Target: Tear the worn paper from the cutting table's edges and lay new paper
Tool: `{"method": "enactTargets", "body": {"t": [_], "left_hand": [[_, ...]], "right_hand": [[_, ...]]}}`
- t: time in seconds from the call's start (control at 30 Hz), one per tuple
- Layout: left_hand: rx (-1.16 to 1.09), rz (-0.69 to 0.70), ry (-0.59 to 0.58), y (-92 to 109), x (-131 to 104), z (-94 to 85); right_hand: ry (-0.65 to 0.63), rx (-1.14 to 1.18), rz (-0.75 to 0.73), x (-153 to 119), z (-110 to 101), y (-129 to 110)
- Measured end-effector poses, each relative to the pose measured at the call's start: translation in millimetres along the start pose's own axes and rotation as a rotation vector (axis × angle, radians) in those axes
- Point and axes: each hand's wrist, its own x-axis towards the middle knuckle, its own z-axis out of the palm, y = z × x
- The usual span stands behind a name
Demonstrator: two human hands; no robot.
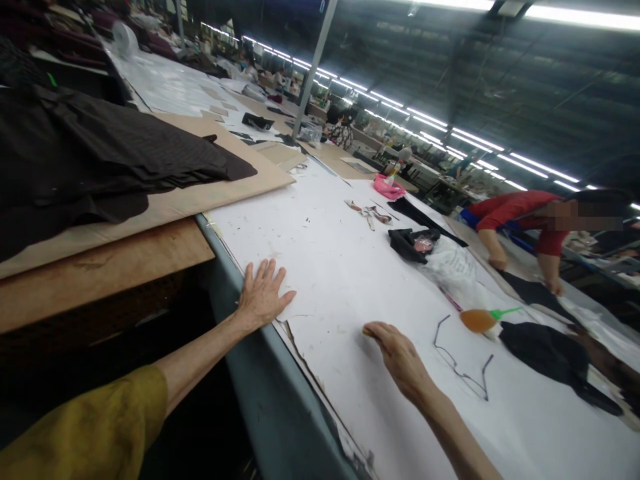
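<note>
My left hand lies flat with fingers spread on the white table surface, close to its left edge. To its right, my right hand is over the white surface with its fingers pressed together. A small yellowish bit shows at its fingertips, too small to name. Eyeglasses rest on the table to the right of that hand. Beyond them lie an orange bottle with a green nozzle and a black cap.
Dark fabric is piled on a beige board at the left. Black cloth, clear plastic, a pink bag and scraps lie farther along. A person in red bends over the table's far side.
</note>
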Motion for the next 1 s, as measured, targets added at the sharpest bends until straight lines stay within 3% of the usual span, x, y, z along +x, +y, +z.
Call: {"method": "enactTargets", "body": {"t": [0.13, 0.2, 0.33, 0.43, 0.5, 0.6, 0.7, 0.77, 0.87, 1.0], "left_hand": [[0.002, -0.001, -0.014, 0, 0, -1.6], [0.0, 0.003, -0.02, 0, 0, -2.2], [0.001, -0.008, -0.019, 0, 0, -1.6], [-0.003, -0.015, -0.023, 0, 0, -0.4], [-0.005, -0.012, -0.024, 0, 0, 0.3], [0.003, -0.005, -0.016, 0, 0, 0.9], [0.013, -0.001, -0.013, 0, 0, 0.1], [0.014, 0.0, -0.017, 0, 0, -0.9], [0.008, -0.001, -0.018, 0, 0, -1.6], [0.002, -0.011, -0.028, 0, 0, -1.1]], "right_hand": [[0.057, -0.006, -0.033, 45, 13, 5], [0.048, -0.018, -0.039, 51, 21, 2], [0.028, -0.034, -0.043, 22, 23, -10], [-0.02, -0.025, -0.033, -3, 12, -11], [-0.073, 0.019, -0.023, -5, 5, -5], [-0.034, 0.065, -0.018, 18, 2, 7], [0.059, 0.038, -0.023, 47, 11, 11], [0.062, 0.015, -0.036, 52, 20, 6], [0.061, -0.022, -0.05, 30, 27, -4], [0.026, -0.05, -0.033, -11, 18, -7]]}}
